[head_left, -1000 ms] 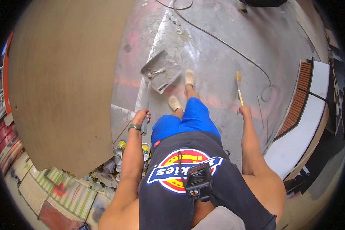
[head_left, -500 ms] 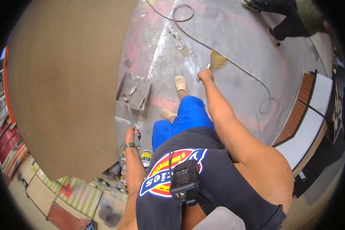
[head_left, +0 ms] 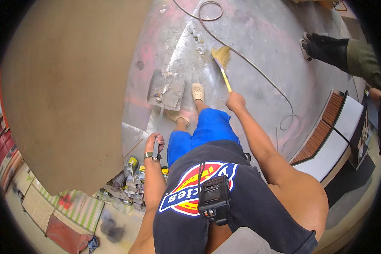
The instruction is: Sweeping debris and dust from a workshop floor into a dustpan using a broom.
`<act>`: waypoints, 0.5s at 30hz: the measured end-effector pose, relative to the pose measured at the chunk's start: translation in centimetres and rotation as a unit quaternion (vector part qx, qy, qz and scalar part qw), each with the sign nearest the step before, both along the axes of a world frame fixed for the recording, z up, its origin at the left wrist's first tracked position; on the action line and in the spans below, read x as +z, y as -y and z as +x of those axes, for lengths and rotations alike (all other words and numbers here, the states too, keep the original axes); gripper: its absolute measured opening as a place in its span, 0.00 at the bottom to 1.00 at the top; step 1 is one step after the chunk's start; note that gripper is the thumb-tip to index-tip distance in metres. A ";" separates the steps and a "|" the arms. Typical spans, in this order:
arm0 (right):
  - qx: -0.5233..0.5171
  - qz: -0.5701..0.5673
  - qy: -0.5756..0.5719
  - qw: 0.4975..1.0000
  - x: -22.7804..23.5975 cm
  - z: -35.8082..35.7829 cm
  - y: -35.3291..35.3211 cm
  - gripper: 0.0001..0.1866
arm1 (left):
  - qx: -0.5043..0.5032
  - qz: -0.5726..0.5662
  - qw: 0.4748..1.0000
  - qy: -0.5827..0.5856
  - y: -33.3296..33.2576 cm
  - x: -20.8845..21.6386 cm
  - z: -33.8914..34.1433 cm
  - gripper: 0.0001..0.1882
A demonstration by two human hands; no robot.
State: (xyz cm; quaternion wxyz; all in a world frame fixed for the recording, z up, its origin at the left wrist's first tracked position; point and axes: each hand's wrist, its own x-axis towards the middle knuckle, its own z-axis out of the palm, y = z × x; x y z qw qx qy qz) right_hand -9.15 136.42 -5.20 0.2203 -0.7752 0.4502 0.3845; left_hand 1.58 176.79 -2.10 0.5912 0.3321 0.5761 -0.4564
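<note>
My left hand is closed round the long handle of a dustpan. Grey scraps and dust lie in the pan, which is left of my feet. With my right hand I grip the pale yellow handle of a broom. Its straw bristles point away from me, close to a thin hose on the floor. Small dark crumbs of debris are scattered left of the bristles, near a white streak on the grey floor.
A large brown board fills the left side. Cans and jars crowd below its lower edge. White panels with brown slats stand at the right. Another person's dark-trousered legs are at the upper right.
The broom has swung left, its bristles now farther from me. The dustpan has shifted right, nearer my feet. The other person at the upper right has moved lower in view.
</note>
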 end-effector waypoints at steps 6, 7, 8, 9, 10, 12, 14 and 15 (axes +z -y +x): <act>0.017 -0.010 0.105 0.994 11.1 -4.9 1.1 0.15 | 0.006 -0.046 0.998 -0.040 -1.0 2.8 -0.1 0.08; 0.020 -0.011 0.112 0.993 11.5 -3.6 1.0 0.15 | -0.023 -0.035 0.999 -0.025 -1.4 3.0 -0.5 0.08; 0.010 0.024 0.146 0.989 12.0 -1.8 0.9 0.15 | -0.052 -0.022 0.998 -0.009 -1.7 3.2 -0.7 0.08; -0.001 0.055 0.178 0.983 11.8 -0.1 1.4 0.15 | -0.053 -0.051 0.997 -0.033 -1.2 3.4 -0.6 0.09; 0.021 0.065 0.192 0.979 9.5 1.5 1.4 0.16 | -0.056 -0.050 0.997 -0.029 -1.0 3.5 -0.7 0.09; 0.049 0.063 0.197 0.977 4.1 7.3 0.9 0.18 | -0.101 0.022 0.995 0.003 -0.8 3.5 -1.1 0.10; 0.052 0.089 0.221 0.970 0.1 15.3 -0.5 0.18 | -0.102 0.037 0.994 -0.001 -0.8 3.6 -1.4 0.09; 0.071 0.056 0.280 0.956 -2.8 19.1 -1.6 0.18 | -0.113 0.032 0.993 0.001 -1.1 3.6 -1.4 0.08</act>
